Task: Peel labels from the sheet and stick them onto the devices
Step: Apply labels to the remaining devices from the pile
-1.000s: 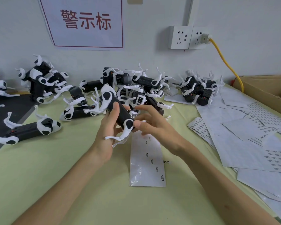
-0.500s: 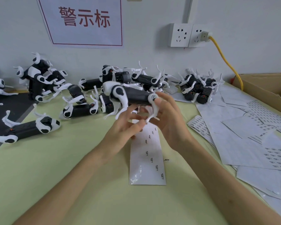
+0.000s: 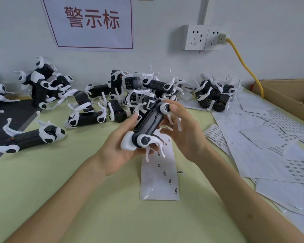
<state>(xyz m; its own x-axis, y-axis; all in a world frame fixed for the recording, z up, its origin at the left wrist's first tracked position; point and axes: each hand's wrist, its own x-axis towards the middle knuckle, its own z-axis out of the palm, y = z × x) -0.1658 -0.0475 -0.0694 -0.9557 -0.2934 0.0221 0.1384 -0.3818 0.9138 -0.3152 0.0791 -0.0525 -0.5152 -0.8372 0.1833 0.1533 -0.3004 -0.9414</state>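
A black-and-white robot-dog device (image 3: 148, 126) is held tilted above the table, its near end low and its far end raised. My left hand (image 3: 120, 149) grips the near end from below. My right hand (image 3: 184, 132) holds the far end, thumb on a white round joint. Under the hands lies a narrow white label sheet (image 3: 159, 179) with a few small printed labels left on it. Whether a label sits on a fingertip I cannot tell.
Several more devices lie piled at the back (image 3: 142, 88), back right (image 3: 216, 95) and left (image 3: 33, 137). Loose label sheets (image 3: 270, 142) cover the right side. A cardboard box (image 3: 286, 95) stands at the far right, with a yellow cable (image 3: 242, 65) above it.
The device has been turned in both hands, from lying level across them to tilted with one end toward me. Earlier my left hand alone held it while my right fingers touched its end.
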